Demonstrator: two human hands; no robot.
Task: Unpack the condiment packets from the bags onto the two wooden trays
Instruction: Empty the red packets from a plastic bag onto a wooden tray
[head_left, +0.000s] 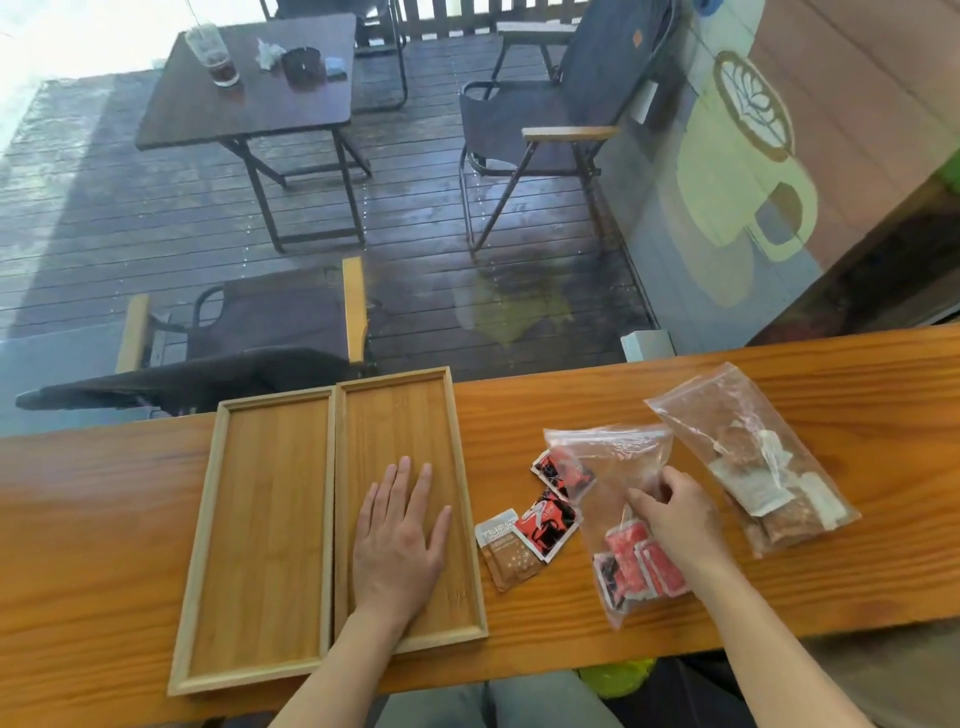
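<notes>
The left hand lies flat, fingers spread and holding nothing, on the floor of the right-hand shallow rectangular wooden tray, probably to keep it from sliding on the long orange-brown wooden table. A second matching wooden tray sits touching it on the left; both trays carry no packets yet. The right hand rests on the nearer clear plastic zip bag, fingers curled and pinched on the film or a packet inside; which one I cannot tell. Red condiment packets bunch at that bag's near end. Two red-and-black packets and a small brown packet lie loose on the table between tray and bag, likely waiting to be moved across. A second clear bag of pale and brown packets lies further right, untouched. Nothing blocks the short path to the trays.
</notes>
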